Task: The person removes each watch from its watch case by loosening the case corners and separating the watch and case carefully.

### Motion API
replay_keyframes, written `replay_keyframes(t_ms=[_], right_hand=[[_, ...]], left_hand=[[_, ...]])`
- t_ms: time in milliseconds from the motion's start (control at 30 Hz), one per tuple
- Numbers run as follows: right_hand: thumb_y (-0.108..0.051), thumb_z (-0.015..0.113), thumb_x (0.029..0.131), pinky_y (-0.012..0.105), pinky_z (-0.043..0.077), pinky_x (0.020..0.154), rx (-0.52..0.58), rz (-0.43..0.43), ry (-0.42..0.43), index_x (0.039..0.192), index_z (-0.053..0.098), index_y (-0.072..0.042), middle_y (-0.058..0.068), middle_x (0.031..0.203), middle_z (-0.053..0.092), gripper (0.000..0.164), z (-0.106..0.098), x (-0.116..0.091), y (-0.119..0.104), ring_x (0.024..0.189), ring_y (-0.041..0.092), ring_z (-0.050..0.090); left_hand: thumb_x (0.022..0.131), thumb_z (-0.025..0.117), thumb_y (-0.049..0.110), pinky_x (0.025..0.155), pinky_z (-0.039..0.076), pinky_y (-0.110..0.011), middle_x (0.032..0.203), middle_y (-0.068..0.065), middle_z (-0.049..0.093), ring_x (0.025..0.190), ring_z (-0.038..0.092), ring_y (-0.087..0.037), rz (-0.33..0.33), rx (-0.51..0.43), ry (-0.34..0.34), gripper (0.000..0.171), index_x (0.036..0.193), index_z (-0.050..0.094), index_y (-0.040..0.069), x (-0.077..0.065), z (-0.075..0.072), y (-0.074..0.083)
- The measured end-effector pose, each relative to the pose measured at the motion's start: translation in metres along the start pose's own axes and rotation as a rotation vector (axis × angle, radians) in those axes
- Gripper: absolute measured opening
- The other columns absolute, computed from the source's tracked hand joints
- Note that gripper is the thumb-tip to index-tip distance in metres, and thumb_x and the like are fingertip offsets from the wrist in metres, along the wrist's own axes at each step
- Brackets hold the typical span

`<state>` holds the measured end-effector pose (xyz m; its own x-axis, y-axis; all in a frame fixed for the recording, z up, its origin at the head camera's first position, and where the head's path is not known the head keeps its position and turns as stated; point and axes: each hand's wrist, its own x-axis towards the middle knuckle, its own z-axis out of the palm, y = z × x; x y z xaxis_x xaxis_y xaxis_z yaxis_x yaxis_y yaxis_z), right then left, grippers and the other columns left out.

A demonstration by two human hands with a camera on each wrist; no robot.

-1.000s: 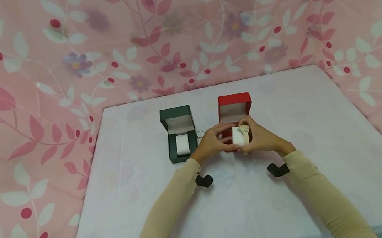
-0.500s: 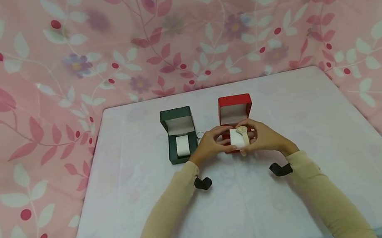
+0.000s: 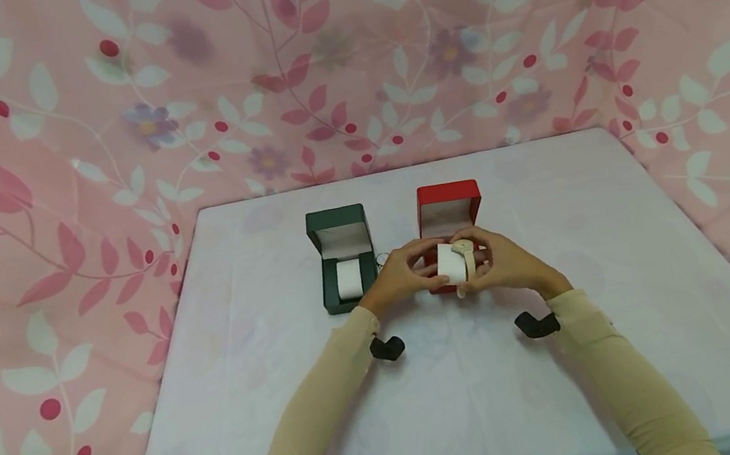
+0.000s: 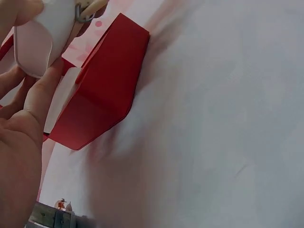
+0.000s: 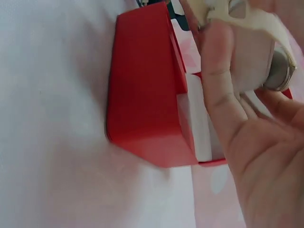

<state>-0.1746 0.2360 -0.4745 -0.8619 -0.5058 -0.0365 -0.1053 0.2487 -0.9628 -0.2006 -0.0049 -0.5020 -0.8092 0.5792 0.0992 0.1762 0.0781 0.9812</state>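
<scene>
Between both hands, above the open red watch box, is a white watch cushion with a beige-strapped watch around its right end. My left hand pinches the cushion's left end between thumb and fingers. On the other side, my right hand grips the watch and the cushion's right end. The strap buckle shows in the left wrist view, where the strap looks partly off the cushion. In the right wrist view the thumb presses near the strap. The hands hide most of the box's base.
An open green watch box holding a white cushion stands left of the red box. A second watch lies between the boxes, partly behind the left hand. White cloth covers the table; a floral curtain hangs behind.
The cushion and watch have shifted slightly left over the last second, with more of the cushion's white side showing now. Both hands keep their hold; the boxes stay put.
</scene>
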Motion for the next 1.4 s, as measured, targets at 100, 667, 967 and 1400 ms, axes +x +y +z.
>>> replay_keyframes(t_ms=[100,667,967,1400], right_hand=[[-0.004,0.087,0.072,0.040,0.057,0.074,0.037,-0.012,-0.021,0.133,0.047,-0.011,0.013,0.126,0.050,0.073,-0.004,-0.001,0.006,0.100,0.032,0.062],[-0.016,0.069,0.093,0.033,0.053,0.087,0.192,0.048,0.097,0.130,0.062,-0.005,0.013,0.128,0.061,0.039,-0.019,-0.013,0.000,0.108,0.023,0.060],[-0.009,0.065,0.094,0.032,0.052,0.091,0.252,0.028,0.133,0.130,0.059,0.003,0.015,0.127,0.062,0.038,-0.031,-0.021,0.002,0.111,0.025,0.058],[-0.013,0.061,0.097,0.030,0.052,0.090,0.258,0.030,0.181,0.129,0.056,0.010,0.021,0.132,0.057,0.039,-0.053,-0.028,-0.004,0.111,0.019,0.060]], left_hand=[[0.078,0.083,0.012,0.091,0.051,-0.031,0.134,0.003,0.052,0.124,0.051,-0.014,0.000,-0.009,-0.021,0.063,0.136,0.058,0.016,0.000,-0.001,0.000],[0.079,0.083,0.017,0.092,0.051,-0.029,0.134,0.004,0.052,0.127,0.047,-0.017,-0.043,0.000,-0.037,0.062,0.136,0.058,0.020,-0.001,0.001,0.002],[0.078,0.084,0.017,0.090,0.052,-0.030,0.133,0.005,0.052,0.126,0.049,-0.020,-0.058,-0.038,-0.022,0.064,0.137,0.057,0.019,-0.003,0.000,0.003],[0.076,0.085,0.010,0.098,0.046,-0.027,0.133,0.001,0.051,0.123,0.053,-0.015,-0.040,-0.056,0.084,0.068,0.137,0.056,0.013,0.002,0.004,-0.005]])
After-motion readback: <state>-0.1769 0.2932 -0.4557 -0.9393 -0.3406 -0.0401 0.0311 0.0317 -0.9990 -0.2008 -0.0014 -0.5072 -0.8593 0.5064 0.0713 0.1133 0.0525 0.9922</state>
